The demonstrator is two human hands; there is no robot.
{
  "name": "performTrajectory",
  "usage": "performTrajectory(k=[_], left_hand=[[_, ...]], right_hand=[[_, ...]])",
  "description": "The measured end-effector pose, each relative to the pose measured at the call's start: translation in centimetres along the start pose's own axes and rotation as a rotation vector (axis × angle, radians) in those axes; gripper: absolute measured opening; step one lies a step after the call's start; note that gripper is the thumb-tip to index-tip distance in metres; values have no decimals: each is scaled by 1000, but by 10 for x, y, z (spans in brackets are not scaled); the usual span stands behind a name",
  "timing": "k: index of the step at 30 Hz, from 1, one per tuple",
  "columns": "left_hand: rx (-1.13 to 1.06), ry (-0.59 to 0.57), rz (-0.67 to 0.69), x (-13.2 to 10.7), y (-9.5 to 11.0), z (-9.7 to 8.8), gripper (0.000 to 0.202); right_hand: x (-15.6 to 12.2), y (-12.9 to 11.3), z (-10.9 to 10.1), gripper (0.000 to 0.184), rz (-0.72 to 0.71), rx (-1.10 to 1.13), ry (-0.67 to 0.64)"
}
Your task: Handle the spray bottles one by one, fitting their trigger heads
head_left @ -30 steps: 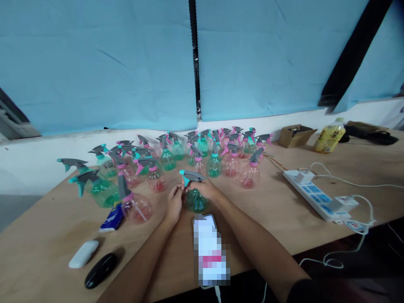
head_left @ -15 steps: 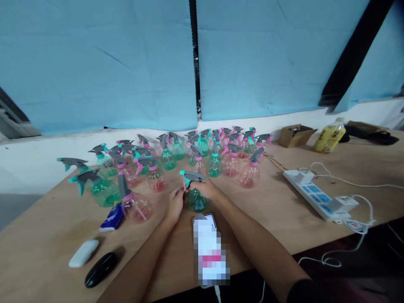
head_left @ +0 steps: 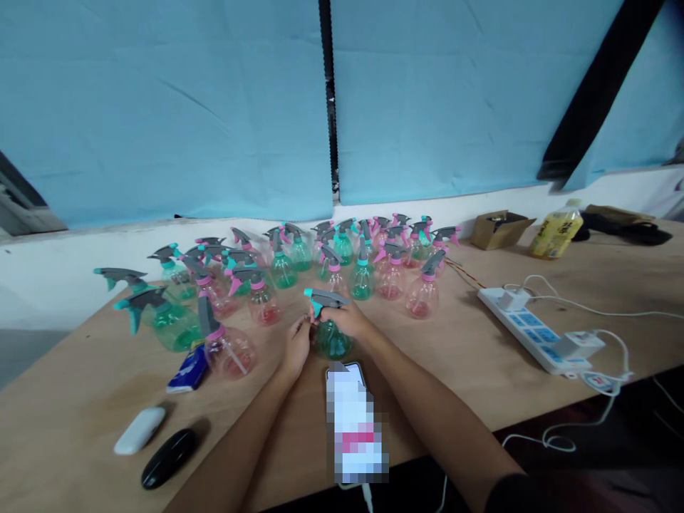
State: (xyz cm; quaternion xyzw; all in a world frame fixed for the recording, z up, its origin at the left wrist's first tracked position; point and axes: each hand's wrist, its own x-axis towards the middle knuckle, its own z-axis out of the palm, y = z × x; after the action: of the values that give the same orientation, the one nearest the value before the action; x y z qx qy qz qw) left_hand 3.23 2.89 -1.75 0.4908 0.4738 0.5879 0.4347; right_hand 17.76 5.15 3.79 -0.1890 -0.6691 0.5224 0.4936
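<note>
My right hand (head_left: 346,318) is wrapped round the neck of a green spray bottle (head_left: 333,340), which stands upright on the table in front of me. Its grey head with a turquoise nozzle and trigger (head_left: 316,299) points left. Close against the bottle's left side is my left hand (head_left: 299,343), fingers curled together; whatever is between them is hidden. Just nearer to me lies a phone (head_left: 355,420), its screen blurred out. Behind the held bottle stands a pink spray bottle (head_left: 338,282), partly covered by it.
Several green and pink spray bottles (head_left: 266,305) crowd the table (head_left: 454,356) towards the wall. A blue packet (head_left: 187,369), a white case (head_left: 140,431) and a black oval object (head_left: 169,458) lie left. Rightward are a power strip (head_left: 534,331) with cables, a cardboard box (head_left: 502,231) and a yellow-labelled bottle (head_left: 556,231).
Both hands and the green spray bottle stay in almost the same place. The whole view has shifted very slightly.
</note>
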Motion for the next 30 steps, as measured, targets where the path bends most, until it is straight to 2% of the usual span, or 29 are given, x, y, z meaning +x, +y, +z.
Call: performTrajectory(k=[5, 10, 12, 15, 17, 21, 25, 30], left_hand=[[3, 18, 9, 0, 3, 1, 40], [-19, 95, 37, -3, 9, -2, 39], [37, 61, 97, -7, 13, -3, 38], [225, -56, 232, -16, 17, -4, 39], [356, -105, 319, -21, 18, -4, 40], [571, -94, 488, -27, 21, -5, 35], [646, -102, 617, -29, 26, -3, 28], [714, -2, 680, -27, 28, -2, 38]], right_hand=[[1, 13, 1, 22, -75, -17, 94], [-3, 19, 1, 18, -112, -222, 268], [-7, 15, 3, 21, -155, -360, 362], [-11, 7, 6, 25, -227, -558, 451], [-13, 5, 7, 23, -272, -621, 452], [-14, 9, 7, 19, -284, -666, 444], [-14, 13, 6, 23, -287, -680, 432], [-15, 22, 0, 30, -303, -699, 311]])
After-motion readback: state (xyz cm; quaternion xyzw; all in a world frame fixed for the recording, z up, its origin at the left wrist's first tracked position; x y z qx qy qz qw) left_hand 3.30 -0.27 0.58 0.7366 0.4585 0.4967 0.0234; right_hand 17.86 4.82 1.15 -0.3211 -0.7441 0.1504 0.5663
